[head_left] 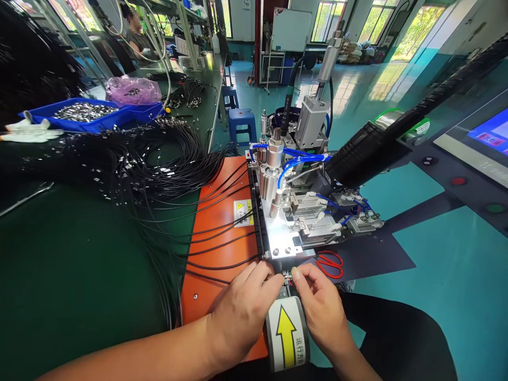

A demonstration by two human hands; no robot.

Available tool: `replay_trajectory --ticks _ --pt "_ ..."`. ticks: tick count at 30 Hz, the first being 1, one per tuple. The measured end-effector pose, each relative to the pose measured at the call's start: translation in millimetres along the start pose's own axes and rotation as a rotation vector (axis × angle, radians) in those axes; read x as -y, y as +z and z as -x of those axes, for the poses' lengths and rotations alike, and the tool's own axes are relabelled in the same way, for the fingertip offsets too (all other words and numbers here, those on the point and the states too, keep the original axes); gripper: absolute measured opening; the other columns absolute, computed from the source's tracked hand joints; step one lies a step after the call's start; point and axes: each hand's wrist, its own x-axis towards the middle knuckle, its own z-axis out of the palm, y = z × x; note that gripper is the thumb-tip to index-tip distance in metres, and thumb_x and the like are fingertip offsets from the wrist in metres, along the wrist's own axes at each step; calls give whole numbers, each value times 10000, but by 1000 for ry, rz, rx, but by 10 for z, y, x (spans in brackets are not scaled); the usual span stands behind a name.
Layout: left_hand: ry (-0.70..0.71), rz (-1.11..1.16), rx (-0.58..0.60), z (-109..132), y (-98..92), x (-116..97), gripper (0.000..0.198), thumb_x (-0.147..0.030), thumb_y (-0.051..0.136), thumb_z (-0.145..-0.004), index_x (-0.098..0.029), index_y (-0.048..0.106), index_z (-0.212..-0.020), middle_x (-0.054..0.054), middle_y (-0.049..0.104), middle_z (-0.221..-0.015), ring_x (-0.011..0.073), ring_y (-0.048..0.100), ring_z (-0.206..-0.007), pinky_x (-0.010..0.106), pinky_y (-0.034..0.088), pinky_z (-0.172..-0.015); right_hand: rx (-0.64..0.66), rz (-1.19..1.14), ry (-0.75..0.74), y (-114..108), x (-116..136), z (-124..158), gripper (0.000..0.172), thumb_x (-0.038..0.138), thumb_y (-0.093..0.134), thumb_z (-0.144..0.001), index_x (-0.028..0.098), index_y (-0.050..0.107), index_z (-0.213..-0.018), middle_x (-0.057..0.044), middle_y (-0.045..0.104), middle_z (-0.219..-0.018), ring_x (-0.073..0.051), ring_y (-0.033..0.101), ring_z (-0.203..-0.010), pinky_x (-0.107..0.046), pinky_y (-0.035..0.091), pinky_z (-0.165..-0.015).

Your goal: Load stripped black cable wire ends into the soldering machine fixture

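My left hand (pixel 248 301) is closed at the near end of a metal machine (pixel 278 233), its thumb and fingers pinched around the end of a black cable (pixel 208 277). That cable runs in from the left and passes behind the hand. Facing it, my right hand (pixel 319 304) pinches with thumb and index finger beside a small metal fitting (pixel 288 275); what lies between those fingertips is too small to name. Just below both hands sits a rounded cover with a yellow arrow (pixel 286 333). Several more black cables (pixel 222 260) lie across the orange plate (pixel 226 211) into the machine's left side.
Red-handled scissors (pixel 330 264) lie right of the machine's front. A large bundle of black cables (pixel 159 169) covers the green table (pixel 79 254), with a blue tray (pixel 95 124) of metal parts behind. A control panel (pixel 472 164) stands at right. A person (pixel 137 39) sits farther back.
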Motion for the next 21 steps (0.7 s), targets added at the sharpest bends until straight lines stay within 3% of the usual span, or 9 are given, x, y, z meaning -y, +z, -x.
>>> replay_trajectory --ticks 12,21 --pt "7 -181 95 -31 -49 -48 297 -66 362 -950 -157 644 -930 84 548 -859 235 509 -740 373 510 -642 -25 86 11 28 6 -8 370 539 517 -940 195 592 -826 15 559 -688 -144 510 -624 -242 413 -570" --pt "46 -320 115 -35 -89 -57 234 -90 458 -929 -176 652 -1029 51 568 -844 230 543 -692 361 511 -578 11 -61 69 -32 1 29 383 543 551 -924 183 636 -826 2 582 -709 -142 500 -648 -233 415 -581"
